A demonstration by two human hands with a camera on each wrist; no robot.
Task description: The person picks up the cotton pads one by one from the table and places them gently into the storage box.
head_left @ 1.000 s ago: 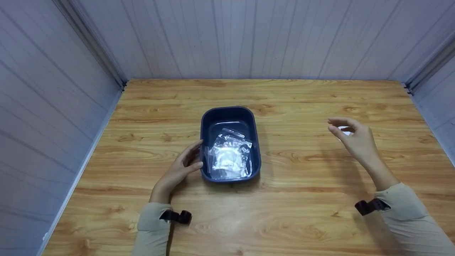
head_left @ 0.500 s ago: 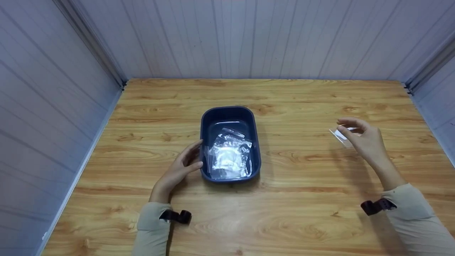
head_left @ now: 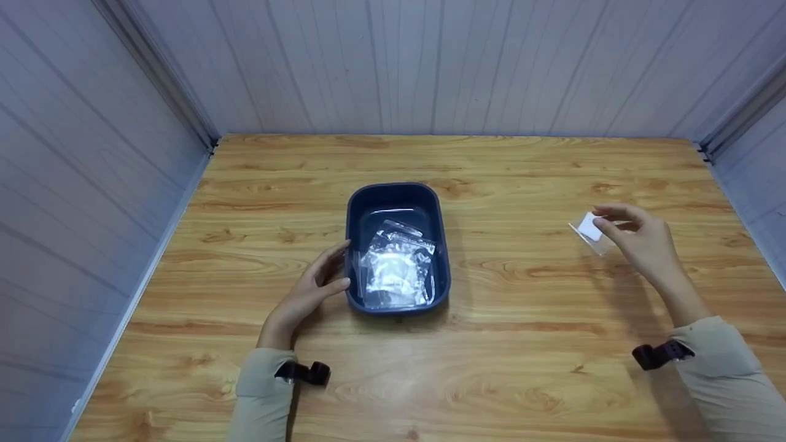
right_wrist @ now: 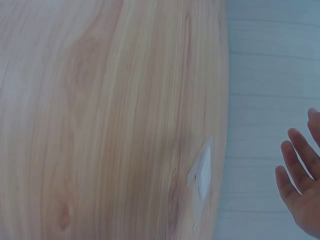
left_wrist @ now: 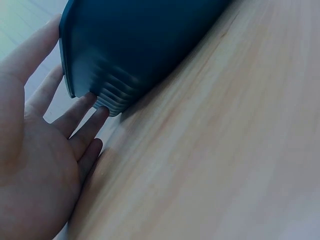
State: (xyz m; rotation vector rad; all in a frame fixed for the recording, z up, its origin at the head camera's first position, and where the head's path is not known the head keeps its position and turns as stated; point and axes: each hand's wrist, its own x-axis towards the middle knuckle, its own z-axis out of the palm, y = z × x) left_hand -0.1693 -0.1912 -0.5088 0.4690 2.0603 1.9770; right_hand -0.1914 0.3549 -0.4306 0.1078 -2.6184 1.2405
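Observation:
A dark blue rectangular bin (head_left: 446, 258) stands on the table with several clear zip bags (head_left: 398, 273) lying inside it. My left hand (head_left: 305, 296) touches the bin's left side, and in the left wrist view its spread fingers rest against the rim and the ribbed outer wall. Far to the right, a small clear bag (head_left: 600, 247) with a white square piece (head_left: 589, 226) in it lies on the table. My right hand (head_left: 645, 240) hovers just right of that bag, partly overlapping it in the head view. In the right wrist view its fingers are apart and hold nothing.
The wooden table (head_left: 522, 368) ends at a pale panelled wall (head_left: 405, 67) at the back. Another panelled wall (head_left: 73, 184) rises on the left side, and one stands at the right. A dark wrist camera (head_left: 310, 372) sits on the left sleeve.
My right hand has moved to the right and drawn back from the small bag, which now lies more visible on the table. The left hand and the bin have stayed in place.

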